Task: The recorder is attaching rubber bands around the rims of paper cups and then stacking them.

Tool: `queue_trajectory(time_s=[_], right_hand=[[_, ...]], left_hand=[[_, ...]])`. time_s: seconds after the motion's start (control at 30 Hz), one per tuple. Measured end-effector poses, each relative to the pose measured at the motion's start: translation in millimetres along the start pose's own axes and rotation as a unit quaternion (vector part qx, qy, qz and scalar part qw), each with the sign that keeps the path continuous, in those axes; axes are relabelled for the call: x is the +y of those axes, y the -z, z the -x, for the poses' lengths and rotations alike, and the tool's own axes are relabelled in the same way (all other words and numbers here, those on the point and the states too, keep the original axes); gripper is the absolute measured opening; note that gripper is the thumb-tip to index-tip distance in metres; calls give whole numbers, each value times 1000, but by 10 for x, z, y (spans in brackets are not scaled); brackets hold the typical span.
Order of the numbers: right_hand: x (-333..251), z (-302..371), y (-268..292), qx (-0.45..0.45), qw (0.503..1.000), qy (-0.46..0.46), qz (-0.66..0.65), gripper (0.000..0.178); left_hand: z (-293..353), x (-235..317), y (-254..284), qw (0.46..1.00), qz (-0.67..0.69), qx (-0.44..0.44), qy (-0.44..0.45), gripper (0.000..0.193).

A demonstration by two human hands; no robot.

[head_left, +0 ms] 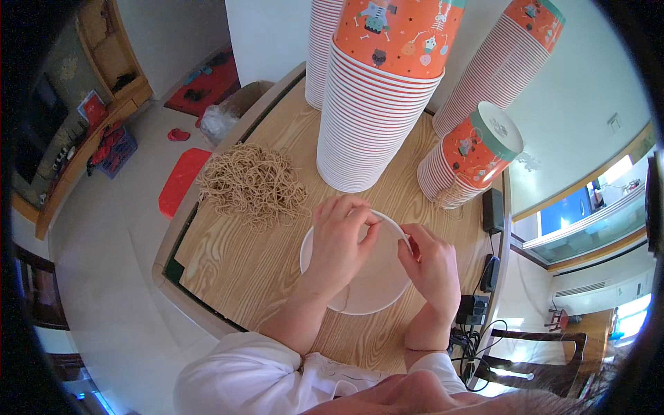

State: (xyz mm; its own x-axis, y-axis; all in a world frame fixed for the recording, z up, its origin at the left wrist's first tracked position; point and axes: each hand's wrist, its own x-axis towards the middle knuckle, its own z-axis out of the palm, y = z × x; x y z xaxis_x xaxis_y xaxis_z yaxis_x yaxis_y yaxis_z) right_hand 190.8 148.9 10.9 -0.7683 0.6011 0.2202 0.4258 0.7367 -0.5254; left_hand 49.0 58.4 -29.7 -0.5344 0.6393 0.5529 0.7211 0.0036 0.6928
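Tabletop edge [173, 238] clears left hand [340, 235] and right hand [430, 266] at bucket rim [373, 312]

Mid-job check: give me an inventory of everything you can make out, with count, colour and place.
Table: one, wood-grain, centre
Open bucket: one, white, under the hands
String pile: one, tan, table's left
Tall bucket stacks: three, white, two showing orange, table's far side
Short bucket stack: one, white, orange and teal, table's right
Boxy devices: three, black, right edge
Cables: several, black, lower right
Chair: one, dark, lower right
Mat: one, red, floor, upper left
Crate: one, blue, left
Screen: one, dark, far left
Left hand: one, bare, at bucket rim
Right hand: one, bare, rim's right
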Motion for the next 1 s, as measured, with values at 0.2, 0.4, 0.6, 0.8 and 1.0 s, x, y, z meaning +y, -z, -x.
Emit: queue_trajectory(time_s=[0.2, 0.4, 0.6, 0.8, 1.0], right_hand=[[-75, 11, 98, 3, 1000, -7, -28, 17], [141, -23, 170, 43, 983, 70, -163, 20], [132, -21, 134, 58, 937, 56, -341, 24], [175, -16, 114, 56, 926, 60, -369, 24], [119, -50, 95, 72, 914, 63, -394, 15]], left_hand=[[-46, 33, 3, 1000, 18, 9, -13, 14], [-102, 80, 50, 990, 51, 54, -116, 17], [-55, 202, 119, 981, 49, 88, -164, 20], [-56, 230, 105, 974, 54, 105, -192, 22], [-57, 251, 124, 973, 37, 88, -211, 24]])
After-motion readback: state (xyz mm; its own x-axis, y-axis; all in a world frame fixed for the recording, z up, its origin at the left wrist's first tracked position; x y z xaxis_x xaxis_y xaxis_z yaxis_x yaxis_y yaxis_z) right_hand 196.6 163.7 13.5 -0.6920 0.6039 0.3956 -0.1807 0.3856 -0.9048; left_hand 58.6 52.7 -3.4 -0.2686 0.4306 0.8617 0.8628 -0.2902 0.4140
